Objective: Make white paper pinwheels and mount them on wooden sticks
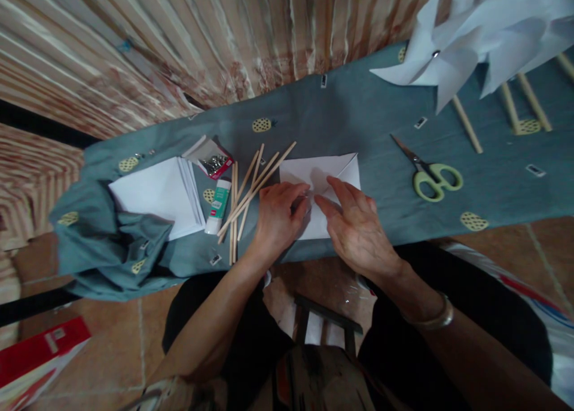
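On the cloth in front of me lies a square sheet of white paper (299, 169), with a diagonal crease or fold edge near its upper right corner. My left hand (282, 213) rests on the paper's left part, its fingers bent toward the middle and the thumb a little apart. Across from it, my right hand (356, 228) touches the right part with fingers stretched out. Neither hand grips anything I can see. Several wooden sticks (251, 197) lie loosely crossed just left of the paper.
Left of the sticks are a glue stick (219, 206), an opened pack of metal pins (213, 162) and a stack of white paper (155, 197). Green-handled scissors (426, 173) lie to the right. White paper pinwheels (430, 61) on sticks occupy the far right. A curtain (251, 34) hangs behind.
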The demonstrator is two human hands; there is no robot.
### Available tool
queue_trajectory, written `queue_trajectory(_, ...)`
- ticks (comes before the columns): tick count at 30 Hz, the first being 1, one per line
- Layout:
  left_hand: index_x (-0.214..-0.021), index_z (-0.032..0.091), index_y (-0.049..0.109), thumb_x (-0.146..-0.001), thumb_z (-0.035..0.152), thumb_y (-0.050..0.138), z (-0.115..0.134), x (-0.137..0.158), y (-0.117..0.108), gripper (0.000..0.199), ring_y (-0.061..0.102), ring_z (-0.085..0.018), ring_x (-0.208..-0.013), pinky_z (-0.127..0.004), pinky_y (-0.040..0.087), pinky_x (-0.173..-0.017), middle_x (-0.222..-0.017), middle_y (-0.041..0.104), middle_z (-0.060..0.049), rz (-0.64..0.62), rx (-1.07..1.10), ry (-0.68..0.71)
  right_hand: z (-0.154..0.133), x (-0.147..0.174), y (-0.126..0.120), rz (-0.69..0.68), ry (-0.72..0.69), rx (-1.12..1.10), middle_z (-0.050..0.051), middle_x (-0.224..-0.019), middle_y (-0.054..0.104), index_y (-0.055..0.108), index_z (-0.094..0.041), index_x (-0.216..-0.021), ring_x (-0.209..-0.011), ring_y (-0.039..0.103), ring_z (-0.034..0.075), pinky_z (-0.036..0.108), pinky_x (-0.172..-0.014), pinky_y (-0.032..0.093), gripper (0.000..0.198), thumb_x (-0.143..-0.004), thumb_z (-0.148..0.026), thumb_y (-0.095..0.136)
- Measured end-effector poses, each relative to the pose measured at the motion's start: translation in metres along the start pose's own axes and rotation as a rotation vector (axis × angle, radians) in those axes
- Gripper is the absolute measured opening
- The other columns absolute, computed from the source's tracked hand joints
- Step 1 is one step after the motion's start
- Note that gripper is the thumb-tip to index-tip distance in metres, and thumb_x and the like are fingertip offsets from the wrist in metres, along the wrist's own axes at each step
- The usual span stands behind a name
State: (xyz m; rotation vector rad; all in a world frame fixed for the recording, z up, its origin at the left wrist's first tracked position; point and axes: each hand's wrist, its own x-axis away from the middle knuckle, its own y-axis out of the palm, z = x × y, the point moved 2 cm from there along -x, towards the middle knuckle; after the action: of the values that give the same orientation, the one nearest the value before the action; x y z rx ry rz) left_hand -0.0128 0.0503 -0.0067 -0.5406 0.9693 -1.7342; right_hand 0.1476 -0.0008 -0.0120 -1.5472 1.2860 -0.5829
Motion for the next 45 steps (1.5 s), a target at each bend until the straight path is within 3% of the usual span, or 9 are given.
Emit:
queue_trajectory(10,-0.092,0.021,0.073,-0.09,0.024,0.055,0.007,0.002,-0.002,0.018,0.055,-0.023,-0.101,-0.041,0.042,-0.09,-0.103,0.067,-0.006,0.031,-0.124,0.124,-0.016,-0.008,0.009,0.045,-0.112,0.119,0.021,-0.142,0.052,0.054,-0.007,-0.13,-0.129,0.048,0.033,0.049,-0.101,0.042,0.044,-0.09,-0.004,0.036)
queue_trajectory(21,-0.088,0.02,0.074,-0.089,0.021,0.058,0.009,0.003,-0.003,0.016,0.053,-0.024,-0.101,-0.041,0.039,-0.089,-0.1,0.07,-0.006,0.04,-0.159,0.16,0.001,-0.007,0.0,0.042,0.053,-0.118,0.012,-0.147,0.046,0.062,-0.02,-0.123,-0.135,0.043,0.031,0.053,-0.105,0.042,0.043,-0.088,-0.008,0.039)
queue_trajectory(25,-0.093,0.02,0.074,-0.089,0.022,0.058,0.008,0.004,-0.004,0.016,0.054,-0.024,-0.102,-0.042,0.039,-0.09,-0.101,0.07,-0.006,0.05,-0.133,0.165,0.017,-0.007,-0.016,0.124,0.087,-0.262,0.01,-0.148,0.046,0.052,-0.024,-0.136,-0.137,0.043,0.027,0.051,-0.111,0.04,0.046,-0.093,-0.016,0.04)
queue_trajectory(29,-0.097,0.019,0.072,-0.091,0.024,0.057,0.01,0.006,-0.008,0.017,0.054,-0.024,-0.105,-0.043,0.039,-0.092,-0.107,0.069,-0.007,0.086,-0.117,0.202,0.036,-0.003,-0.023,0.171,0.153,-0.263,0.009,-0.143,0.053,0.048,-0.026,-0.141,-0.135,0.046,0.027,0.051,-0.113,0.038,0.048,-0.094,-0.02,0.041)
queue_trajectory(34,-0.107,0.02,0.067,-0.093,0.03,0.055,0.024,0.021,-0.007,0.021,0.052,-0.026,-0.112,-0.045,0.039,-0.095,-0.115,0.067,-0.008,0.087,-0.165,0.328,0.044,0.003,-0.021,0.215,0.194,-0.227,0.014,-0.138,0.058,0.054,-0.018,-0.136,-0.131,0.051,0.03,0.054,-0.111,0.04,0.044,-0.094,-0.024,0.042)
queue_trajectory(39,-0.106,0.017,0.065,-0.091,0.036,0.061,0.037,0.036,0.008,0.024,0.056,-0.024,-0.104,-0.042,0.039,-0.089,-0.109,0.069,-0.008,-0.034,-0.232,0.466,0.043,0.007,-0.021,0.222,0.21,-0.212,0.012,-0.136,0.06,0.057,-0.022,-0.132,-0.129,0.053,0.029,0.054,-0.11,0.042,0.041,-0.094,-0.027,0.043)
queue_trajectory(45,-0.101,0.015,0.065,-0.094,0.028,0.056,0.038,0.034,0.014,0.017,0.06,-0.021,-0.091,-0.037,0.039,-0.081,-0.099,0.07,-0.006,-0.001,-0.326,0.486,0.041,0.011,-0.021,0.213,0.199,-0.21,0.015,-0.134,0.061,0.059,-0.018,-0.13,-0.126,0.055,0.03,0.054,-0.108,0.043,0.04,-0.095,-0.029,0.043)
